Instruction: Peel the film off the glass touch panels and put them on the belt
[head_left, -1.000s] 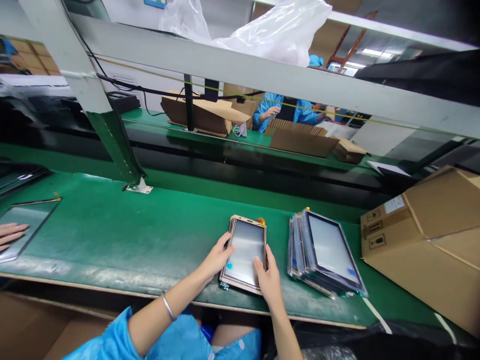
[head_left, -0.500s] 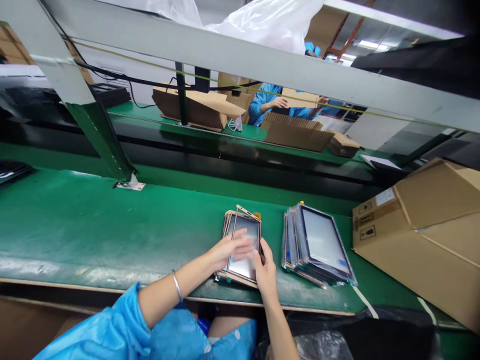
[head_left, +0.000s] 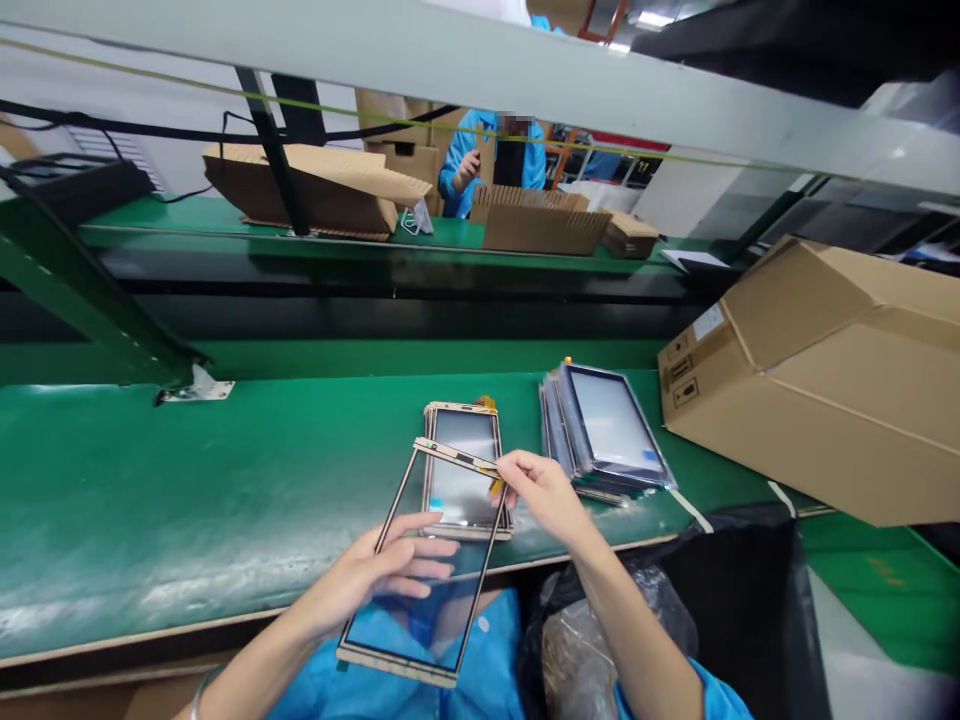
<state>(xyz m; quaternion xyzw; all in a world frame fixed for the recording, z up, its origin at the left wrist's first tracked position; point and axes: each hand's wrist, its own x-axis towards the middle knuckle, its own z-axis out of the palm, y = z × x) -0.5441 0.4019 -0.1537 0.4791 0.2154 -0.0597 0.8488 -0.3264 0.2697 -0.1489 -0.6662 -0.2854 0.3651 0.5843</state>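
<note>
A gold-framed glass touch panel is lifted off the bench, tilted toward me over my lap. My left hand lies under it, fingers spread against its underside and seen through the glass. My right hand pinches its top right corner by the small flex tail. Behind it a stack of like gold-framed panels rests on the green bench.
A second stack of dark-framed panels in clear sleeves lies to the right of the gold stack. A large cardboard box sits at the right. A black bag hangs below the bench edge. Across the line, a person in blue stands behind cardboard trays.
The top panel has come off the gold stack and moved toward me, held in both hands. My view has swung right and down.
</note>
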